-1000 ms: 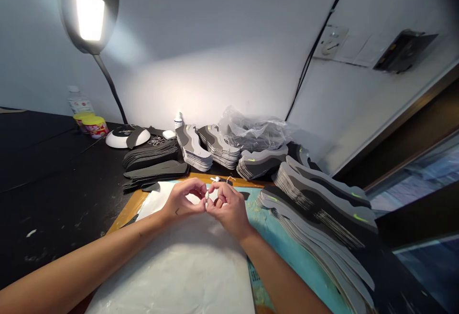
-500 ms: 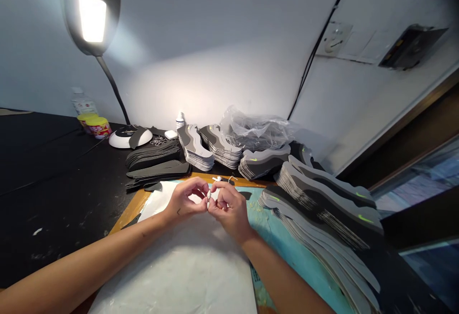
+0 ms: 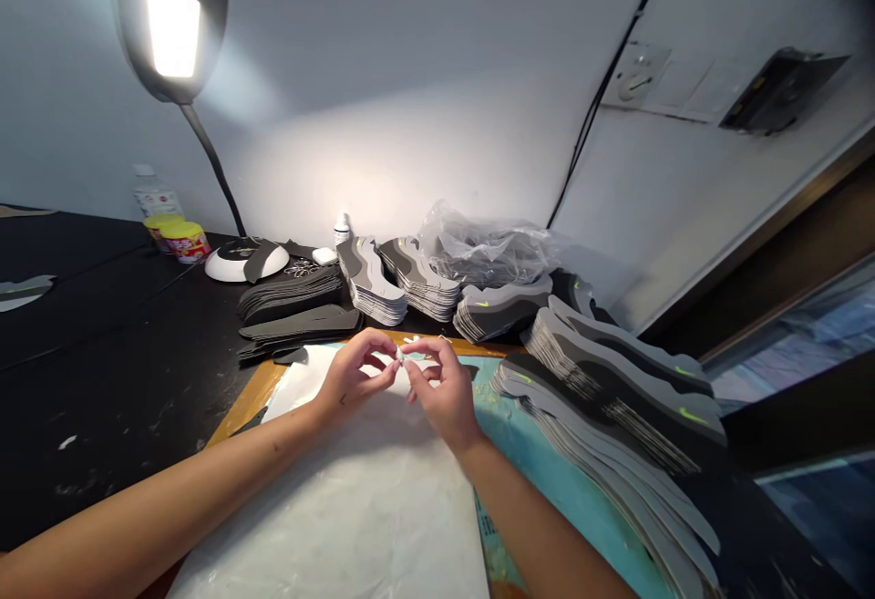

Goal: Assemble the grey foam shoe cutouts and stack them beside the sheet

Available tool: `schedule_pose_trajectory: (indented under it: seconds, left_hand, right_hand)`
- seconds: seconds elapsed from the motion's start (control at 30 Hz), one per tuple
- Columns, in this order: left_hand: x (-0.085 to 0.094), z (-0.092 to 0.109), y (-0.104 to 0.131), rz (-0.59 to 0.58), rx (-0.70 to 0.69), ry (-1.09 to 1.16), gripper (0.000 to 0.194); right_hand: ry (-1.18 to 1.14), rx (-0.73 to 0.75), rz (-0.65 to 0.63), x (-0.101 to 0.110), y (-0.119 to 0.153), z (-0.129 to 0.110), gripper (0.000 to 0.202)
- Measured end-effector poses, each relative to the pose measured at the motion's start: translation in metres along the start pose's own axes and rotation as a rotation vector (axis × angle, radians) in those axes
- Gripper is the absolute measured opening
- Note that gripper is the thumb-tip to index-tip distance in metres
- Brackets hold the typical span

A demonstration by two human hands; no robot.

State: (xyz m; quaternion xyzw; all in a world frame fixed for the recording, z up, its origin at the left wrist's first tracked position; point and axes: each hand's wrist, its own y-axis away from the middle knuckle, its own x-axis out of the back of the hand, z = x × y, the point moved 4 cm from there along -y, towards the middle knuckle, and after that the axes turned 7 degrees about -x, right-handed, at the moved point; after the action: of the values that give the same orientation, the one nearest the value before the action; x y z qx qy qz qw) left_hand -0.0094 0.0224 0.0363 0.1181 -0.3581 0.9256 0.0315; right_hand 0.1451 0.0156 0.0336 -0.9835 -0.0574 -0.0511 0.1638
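Note:
Above the white sheet (image 3: 342, 499), my two hands meet at the fingertips. Between them is a small white piece (image 3: 400, 355), too small to make out its kind. My left hand (image 3: 359, 371) pinches it from the left with thumb and forefinger. From the right, the thumb and forefinger of my right hand (image 3: 443, 389) close on the same piece. Just behind the fingers, another small white thing (image 3: 412, 339) shows in part at the board's far edge.
Stacks of grey and black shoe-upper pieces (image 3: 622, 371) line the right side, with more stacks (image 3: 373, 280) behind. Dark strips (image 3: 301, 321) lie left of these. A lamp (image 3: 246, 260), a plastic bag (image 3: 485, 243), a bottle (image 3: 342, 230) and tubs (image 3: 183, 242) stand along the wall.
My fingers have shifted slightly up and away, and the right fingers have straightened around the small white piece. A grey cut piece now shows on the black table at far left.

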Motion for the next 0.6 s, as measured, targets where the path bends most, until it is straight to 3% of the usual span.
schedule_pose_trajectory:
  seconds: [0.13,0.4,0.5,0.6]
  left_hand:
    - [0.001,-0.005,0.000,-0.014,0.041,0.000,0.014]
    - [0.005,-0.001,-0.012,-0.028,0.025,-0.129,0.023]
    - [0.034,-0.004,-0.021,0.035,0.082,-0.291,0.025]
    - [0.104,-0.007,-0.024,0.101,0.172,-0.523,0.025]
  right_hand:
    - [-0.056,-0.047,0.019,0.001,-0.004,0.008,0.032]
    - [0.089,0.041,0.053,0.011,-0.014,0.017,0.019]
    - [0.217,0.084,-0.006,0.012,-0.013,0.019,0.020]
    - [0.415,0.144,-0.146,0.004,-0.008,0.018,0.022]
